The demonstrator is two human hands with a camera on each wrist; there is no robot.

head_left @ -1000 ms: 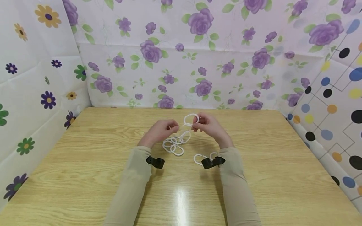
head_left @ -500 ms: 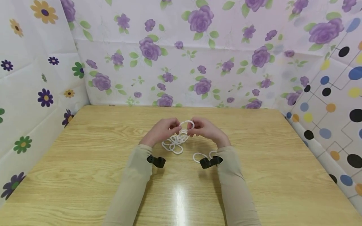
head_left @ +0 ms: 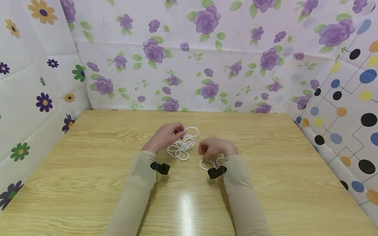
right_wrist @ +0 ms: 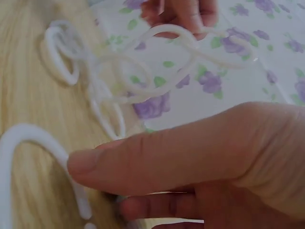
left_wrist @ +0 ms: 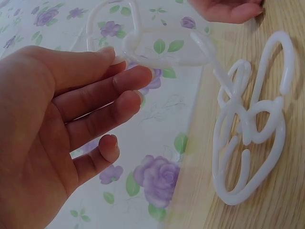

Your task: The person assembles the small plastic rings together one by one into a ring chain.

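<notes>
My left hand [head_left: 164, 136] pinches a white plastic ring [left_wrist: 135, 14] between thumb and fingertips, at the raised end of a chain of rings. Below it, the rest of the linked rings [left_wrist: 233, 198] lie bunched on the wooden table. To the right, my right hand [head_left: 215, 147] reaches down over a loose white ring [head_left: 203, 168] with a small gap in it. In the right wrist view its thumb [right_wrist: 109, 164] overlaps that ring [right_wrist: 28, 128], while the other fingers stay apart below the thumb.
Another loose white ring [head_left: 218, 160] lies beside the first, partly hidden by the right wrist's black camera strap [head_left: 217, 171]. The wooden table [head_left: 88, 183] meets a flowered cloth wall [head_left: 177, 49] at the back, with patterned cloths on both sides.
My right hand has let go of the chain's raised end and moved down toward the loose rings. My left hand now holds that end ring by itself.
</notes>
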